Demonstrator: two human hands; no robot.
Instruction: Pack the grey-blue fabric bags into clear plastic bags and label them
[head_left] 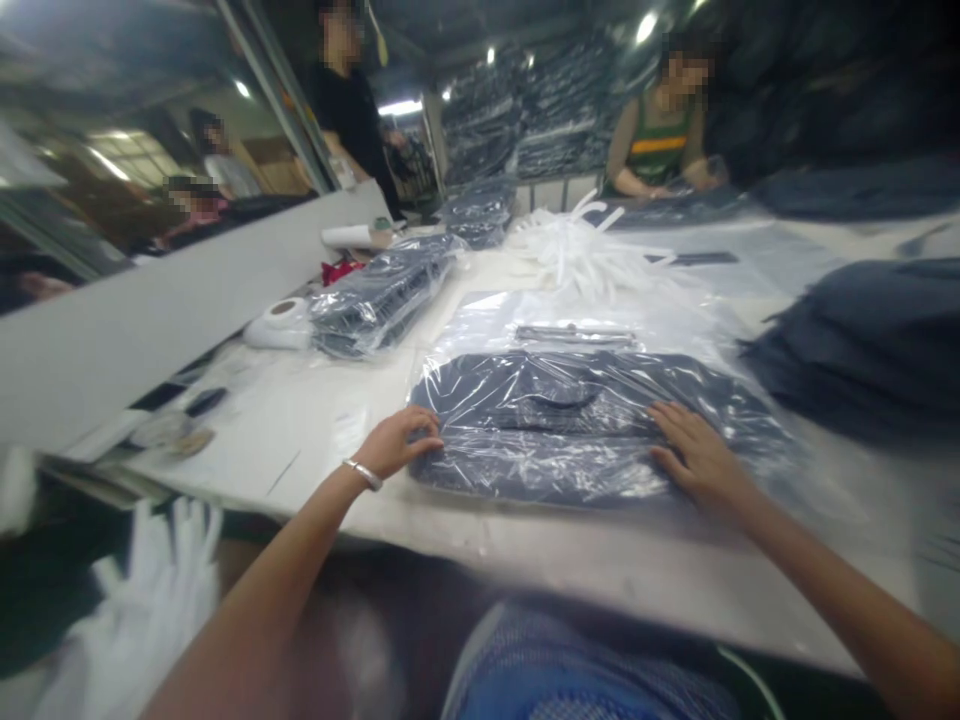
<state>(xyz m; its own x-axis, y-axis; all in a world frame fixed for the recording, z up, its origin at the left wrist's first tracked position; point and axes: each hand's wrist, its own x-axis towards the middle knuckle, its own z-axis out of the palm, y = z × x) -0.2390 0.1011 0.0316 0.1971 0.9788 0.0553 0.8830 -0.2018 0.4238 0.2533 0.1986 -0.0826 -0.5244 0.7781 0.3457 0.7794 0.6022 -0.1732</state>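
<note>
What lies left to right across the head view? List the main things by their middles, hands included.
White roll with brown core, left hand, bagged dark cloth, right hand, loose dark pile.

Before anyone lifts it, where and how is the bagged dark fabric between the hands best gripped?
Probably by both short ends, coming from left and right, fingers beneath: the bagged dark fabric lies flat and wide, and its wrapping looks slippery. The left hand is at one end.

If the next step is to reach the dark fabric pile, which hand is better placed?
Probably the right hand: it rests on the bagged bundle, on the side nearer the dark fabric pile. The left hand is at the bundle's opposite end, farther from the pile.
</note>
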